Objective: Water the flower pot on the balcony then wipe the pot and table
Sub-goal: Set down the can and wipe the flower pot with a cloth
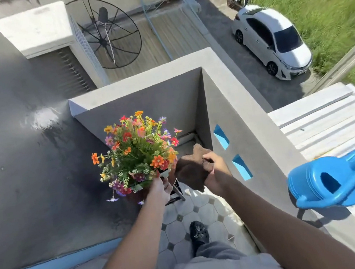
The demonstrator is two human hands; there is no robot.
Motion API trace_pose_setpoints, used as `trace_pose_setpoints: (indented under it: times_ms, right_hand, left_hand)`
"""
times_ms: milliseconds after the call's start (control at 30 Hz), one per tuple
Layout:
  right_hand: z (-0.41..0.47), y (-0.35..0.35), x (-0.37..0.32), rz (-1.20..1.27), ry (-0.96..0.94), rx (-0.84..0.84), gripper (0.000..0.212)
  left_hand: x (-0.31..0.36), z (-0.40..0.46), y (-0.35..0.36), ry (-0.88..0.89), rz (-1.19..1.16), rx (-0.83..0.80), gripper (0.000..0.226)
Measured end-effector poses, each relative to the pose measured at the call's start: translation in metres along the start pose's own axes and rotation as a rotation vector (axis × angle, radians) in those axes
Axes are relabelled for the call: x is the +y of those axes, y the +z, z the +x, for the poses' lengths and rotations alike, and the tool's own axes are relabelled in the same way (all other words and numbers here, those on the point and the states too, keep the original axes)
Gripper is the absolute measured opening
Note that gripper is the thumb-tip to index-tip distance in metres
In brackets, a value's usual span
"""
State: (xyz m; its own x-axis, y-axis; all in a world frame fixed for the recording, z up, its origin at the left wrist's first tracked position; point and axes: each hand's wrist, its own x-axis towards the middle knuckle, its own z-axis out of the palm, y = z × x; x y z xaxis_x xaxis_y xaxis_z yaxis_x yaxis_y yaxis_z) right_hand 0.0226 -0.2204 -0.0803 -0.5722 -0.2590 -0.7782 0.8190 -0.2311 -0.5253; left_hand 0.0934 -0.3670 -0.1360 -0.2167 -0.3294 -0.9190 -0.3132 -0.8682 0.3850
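A bunch of bright orange, red and purple flowers (137, 149) fills a reddish pot (139, 195) in the balcony corner, and the blooms hide most of the pot. My left hand (160, 188) grips the pot's near rim under the flowers. My right hand (214, 170) holds a brown cloth (192, 171) pressed against the pot's right side. Only a dark leg of the small table (177, 191) shows beneath the pot. A blue watering can (329, 181) stands on the balcony wall's top to my right.
Grey balcony walls (248, 110) close in the corner, with two blue openings (221, 137) in the right wall. Octagon floor tiles (205, 212) and my dark shoe (198, 234) lie below. A satellite dish (107, 32) and a white car (272, 39) are far below outside.
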Motion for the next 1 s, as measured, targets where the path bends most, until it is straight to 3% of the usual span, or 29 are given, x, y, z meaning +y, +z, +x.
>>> trace_pose_setpoints:
  times_ms: [200,367,600,700,800,900,1000]
  right_hand:
    - [0.014,0.014,-0.01,0.083,0.084,-0.045,0.014]
    - [0.02,0.022,-0.02,-0.036,0.017,-0.042,0.032]
    - [0.012,0.047,-0.044,0.043,-0.067,-0.075,0.022]
    - [0.008,0.065,-0.061,-0.146,-0.191,-0.014,0.017]
    - [0.006,0.091,-0.071,-0.237,-0.371,-0.091,0.01]
    - [-0.005,0.118,-0.079,-0.479,-0.569,-0.173,0.037]
    - [-0.022,0.13,-0.079,-0.563,-0.705,-0.215,0.035]
  left_hand:
    - [0.005,0.017,0.004,0.014,-0.046,0.062,0.029]
    - [0.023,0.012,0.001,0.115,-0.022,0.092,0.028]
    - [0.057,-0.035,-0.025,0.21,-0.016,-0.085,0.026]
    - [0.067,-0.064,-0.033,0.219,0.011,-0.159,0.018]
    - [0.074,-0.092,-0.036,0.239,0.049,-0.227,0.023]
    - [0.078,-0.117,-0.036,0.316,0.055,-0.296,0.037]
    - [0.083,-0.132,-0.036,0.376,0.05,-0.295,0.024]
